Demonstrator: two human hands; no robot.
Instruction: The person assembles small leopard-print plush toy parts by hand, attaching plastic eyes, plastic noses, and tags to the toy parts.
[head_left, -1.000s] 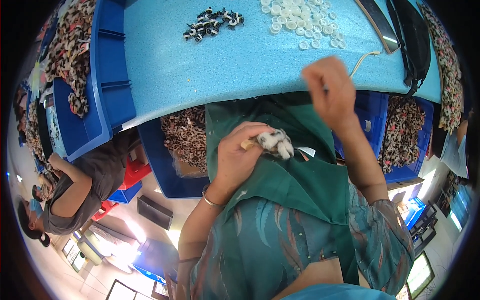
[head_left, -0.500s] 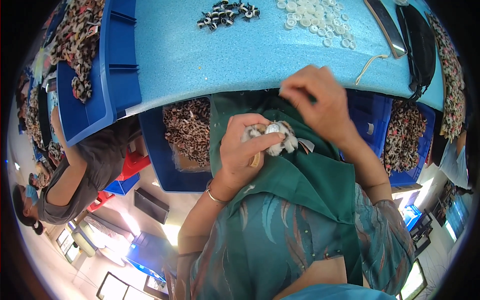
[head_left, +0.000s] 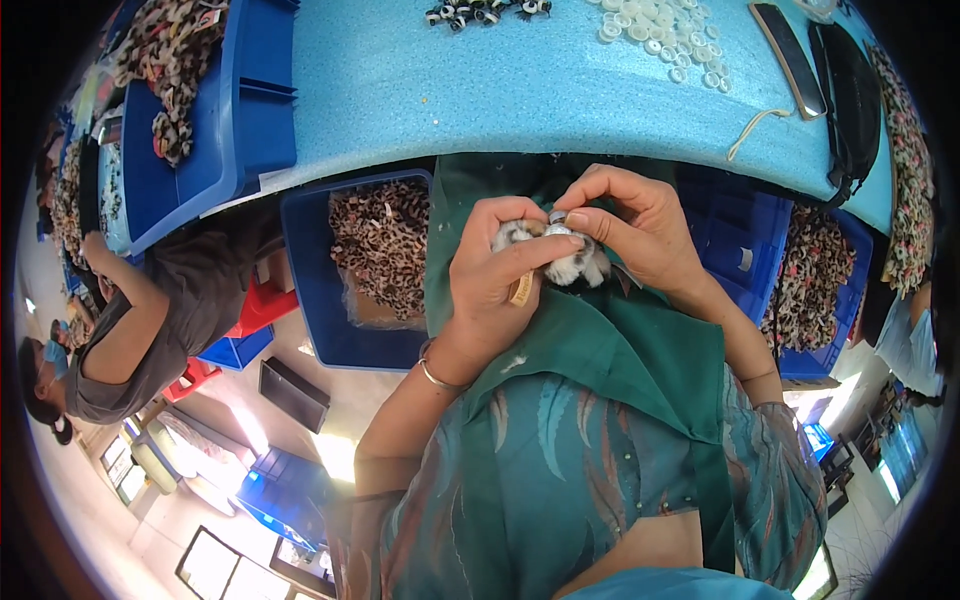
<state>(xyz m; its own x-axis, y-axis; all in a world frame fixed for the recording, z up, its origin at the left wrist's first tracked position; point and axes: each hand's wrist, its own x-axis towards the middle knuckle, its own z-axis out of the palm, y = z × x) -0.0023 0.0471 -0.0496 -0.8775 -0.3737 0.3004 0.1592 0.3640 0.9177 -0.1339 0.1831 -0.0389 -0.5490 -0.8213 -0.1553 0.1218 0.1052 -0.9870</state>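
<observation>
Over my lap, my left hand [head_left: 488, 275] grips a small plush toy [head_left: 578, 266] with white, black and brown fur. Its thumb presses beside a pale, shiny round piece on the fur. A tan label [head_left: 521, 290] sticks out under that hand. My right hand [head_left: 640, 228] is closed in a pinch at the toy's top, against the round piece. What lies between its fingertips is too small and covered to make out. On the blue table lie translucent white plastic caps [head_left: 660, 25] and small black-and-white parts [head_left: 485, 12].
Blue bins hold piles of spotted plush pieces: one bin [head_left: 345, 345] left of my lap, one [head_left: 845, 290] to the right, and one [head_left: 215, 190] on the table's left. A phone [head_left: 790, 60], a black pouch [head_left: 845, 110] and a cord [head_left: 752, 130] lie at right. A co-worker [head_left: 150, 330] sits at left.
My right hand has come down from near the table edge to the plush toy, and its fingers now pinch there. My left hand keeps its hold. The view has shifted slightly.
</observation>
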